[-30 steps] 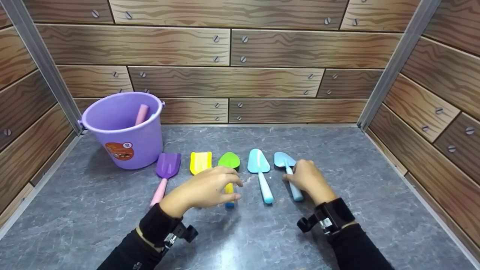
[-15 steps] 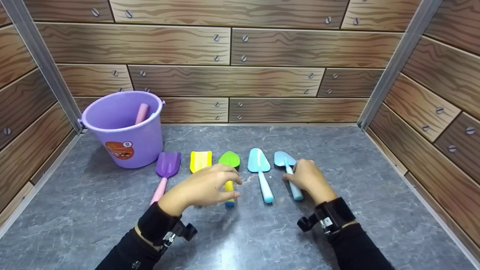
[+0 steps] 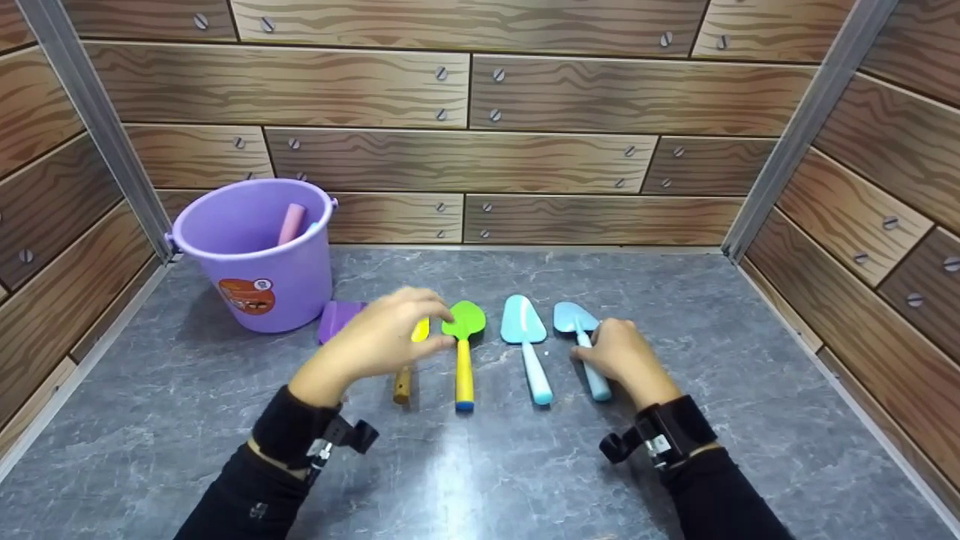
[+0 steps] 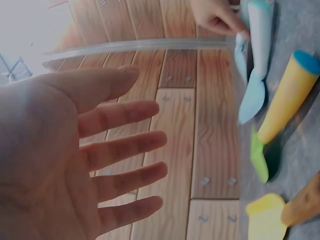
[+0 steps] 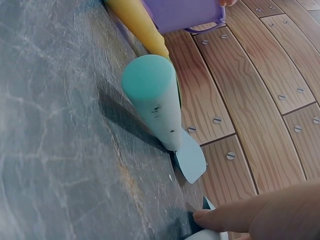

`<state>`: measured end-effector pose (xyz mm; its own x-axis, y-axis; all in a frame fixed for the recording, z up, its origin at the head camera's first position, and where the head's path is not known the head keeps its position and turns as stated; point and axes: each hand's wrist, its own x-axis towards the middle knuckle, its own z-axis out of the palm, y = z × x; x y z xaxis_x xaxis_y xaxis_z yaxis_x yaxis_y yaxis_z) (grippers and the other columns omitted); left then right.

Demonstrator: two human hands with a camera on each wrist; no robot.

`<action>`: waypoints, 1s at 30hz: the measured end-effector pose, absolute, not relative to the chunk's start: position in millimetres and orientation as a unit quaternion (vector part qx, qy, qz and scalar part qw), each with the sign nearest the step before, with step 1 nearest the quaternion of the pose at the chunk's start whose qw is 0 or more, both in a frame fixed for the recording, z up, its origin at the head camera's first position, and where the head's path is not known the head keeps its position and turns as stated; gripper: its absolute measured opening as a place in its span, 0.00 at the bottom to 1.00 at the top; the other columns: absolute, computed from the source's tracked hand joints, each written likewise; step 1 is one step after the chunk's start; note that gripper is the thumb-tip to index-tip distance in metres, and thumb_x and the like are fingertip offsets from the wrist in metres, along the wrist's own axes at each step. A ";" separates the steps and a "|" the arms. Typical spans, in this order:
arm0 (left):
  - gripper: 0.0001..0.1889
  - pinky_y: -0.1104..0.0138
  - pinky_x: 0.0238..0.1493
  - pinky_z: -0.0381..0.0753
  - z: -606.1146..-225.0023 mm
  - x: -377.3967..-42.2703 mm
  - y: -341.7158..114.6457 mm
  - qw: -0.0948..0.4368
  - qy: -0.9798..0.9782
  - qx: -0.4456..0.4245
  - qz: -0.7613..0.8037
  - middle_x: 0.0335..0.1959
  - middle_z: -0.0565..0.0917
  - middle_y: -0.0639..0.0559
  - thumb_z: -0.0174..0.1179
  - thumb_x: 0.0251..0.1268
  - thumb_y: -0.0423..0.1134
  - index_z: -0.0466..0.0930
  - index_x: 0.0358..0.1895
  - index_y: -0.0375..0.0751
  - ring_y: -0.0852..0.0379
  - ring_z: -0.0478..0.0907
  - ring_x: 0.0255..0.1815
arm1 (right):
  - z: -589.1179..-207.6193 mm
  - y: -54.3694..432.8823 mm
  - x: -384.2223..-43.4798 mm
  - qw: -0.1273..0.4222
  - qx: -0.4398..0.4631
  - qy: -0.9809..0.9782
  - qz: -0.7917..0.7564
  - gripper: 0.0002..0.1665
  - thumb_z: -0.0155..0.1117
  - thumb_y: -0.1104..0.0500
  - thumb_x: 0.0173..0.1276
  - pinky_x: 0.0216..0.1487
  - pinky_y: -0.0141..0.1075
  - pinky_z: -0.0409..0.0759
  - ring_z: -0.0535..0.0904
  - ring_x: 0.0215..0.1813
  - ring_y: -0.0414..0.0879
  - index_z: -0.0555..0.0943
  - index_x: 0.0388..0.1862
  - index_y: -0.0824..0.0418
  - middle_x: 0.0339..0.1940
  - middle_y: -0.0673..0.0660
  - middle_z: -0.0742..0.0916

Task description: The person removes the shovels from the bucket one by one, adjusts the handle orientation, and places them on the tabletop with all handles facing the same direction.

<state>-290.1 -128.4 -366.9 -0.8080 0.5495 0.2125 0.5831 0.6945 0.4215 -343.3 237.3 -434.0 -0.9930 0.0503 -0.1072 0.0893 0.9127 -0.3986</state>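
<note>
My left hand (image 3: 382, 334), fingers spread, hovers over a yellow toy shovel with a brown handle (image 3: 402, 385), hiding much of it and of a purple shovel (image 3: 336, 318). The left wrist view shows that palm (image 4: 45, 160) holding nothing. At the right end of the row, my right hand (image 3: 624, 354) grips the handle of a blue toy shovel (image 3: 572, 316) lying on the table. Between the hands lie a green shovel with a yellow handle (image 3: 465, 375) and a light blue shovel (image 3: 523, 321). In the right wrist view a fingertip (image 5: 205, 217) touches the gripped shovel's handle.
A purple bucket (image 3: 300, 289) stands at the back left, with a pink handle (image 3: 292, 223) and a bit of light blue showing inside. Wood-patterned walls (image 3: 562, 161) enclose the grey marbled table (image 3: 675, 292) at the back and both sides.
My left hand has moved left and away from me, from the green shovel's handle to above the yellow shovel. The right hand keeps its grip. The head view has shifted slightly.
</note>
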 end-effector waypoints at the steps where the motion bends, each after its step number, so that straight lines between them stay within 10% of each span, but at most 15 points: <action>1: 0.18 0.34 0.86 0.80 -364.9 -291.9 -131.9 0.045 -0.922 -0.298 -0.245 0.74 0.89 0.38 0.70 0.87 0.44 0.92 0.67 0.38 0.34 0.82 0.81 | -434.3 237.2 -343.1 0.046 0.036 0.977 -0.207 0.23 0.83 0.48 0.77 0.43 0.46 0.90 0.86 0.35 0.49 0.86 0.30 0.63 0.38 0.62 0.91; 14: 0.21 0.31 0.90 0.71 -315.8 -358.3 -203.4 0.120 -0.940 -0.137 -0.288 0.74 0.86 0.26 0.63 0.88 0.41 0.86 0.71 0.30 0.26 0.80 0.81 | -439.2 238.4 -340.2 0.062 0.046 0.973 -0.217 0.24 0.84 0.48 0.76 0.41 0.43 0.88 0.85 0.35 0.49 0.83 0.29 0.61 0.36 0.59 0.89; 30: 0.27 0.28 0.83 0.75 -278.8 -410.6 -280.2 0.069 -0.983 0.010 -0.173 0.78 0.80 0.19 0.58 0.85 0.45 0.80 0.73 0.26 0.17 0.75 0.81 | -438.7 241.7 -341.0 0.063 0.037 0.976 -0.204 0.25 0.82 0.47 0.76 0.47 0.49 0.91 0.85 0.37 0.51 0.82 0.28 0.60 0.36 0.60 0.89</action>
